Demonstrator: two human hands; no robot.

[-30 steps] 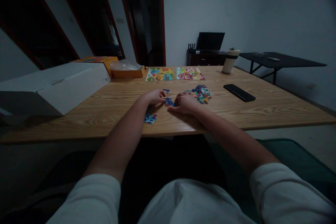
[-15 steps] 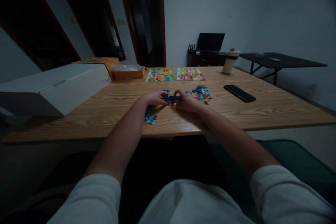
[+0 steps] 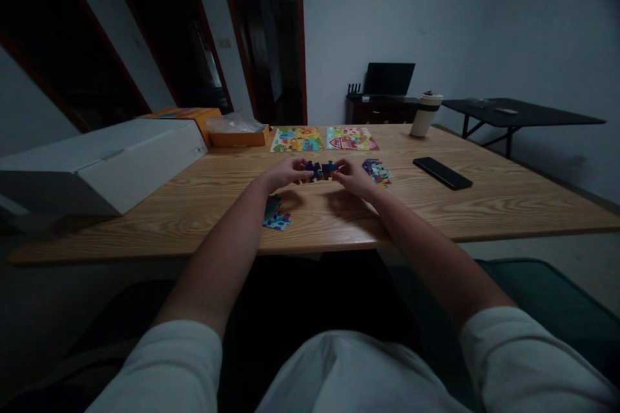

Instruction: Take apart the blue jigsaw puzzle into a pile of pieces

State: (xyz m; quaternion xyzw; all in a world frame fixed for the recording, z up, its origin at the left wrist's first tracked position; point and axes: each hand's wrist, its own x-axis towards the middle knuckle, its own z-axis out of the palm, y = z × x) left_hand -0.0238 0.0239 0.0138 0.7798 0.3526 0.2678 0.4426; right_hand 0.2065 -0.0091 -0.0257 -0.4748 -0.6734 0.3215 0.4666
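Observation:
Dark blue jigsaw puzzle pieces (image 3: 321, 171) are held up between my two hands, above the wooden table. My left hand (image 3: 289, 172) pinches them at their left end. At the right end, my right hand (image 3: 354, 177) grips them between thumb and fingers. Whether the pieces are fully locked together I cannot tell. Beside my left forearm lies a joined patch of blue puzzle pieces (image 3: 278, 217), partly hidden by the arm. Just beyond my right hand is a pile of loose, colourful puzzle pieces (image 3: 378, 173), partly covered by that hand.
Two colourful picture sheets (image 3: 297, 139) lie at the table's far side. A white box (image 3: 140, 168) and an orange box tray (image 3: 239, 138) with clear plastic stand left. On the right are a black phone (image 3: 442, 172) and a cream cup (image 3: 425, 115). The table's front edge (image 3: 320, 250) is near me.
Both hands have risen off the tabletop, lifting the dark blue puzzle pieces and moving slightly away from me. The patch on the left shows more now.

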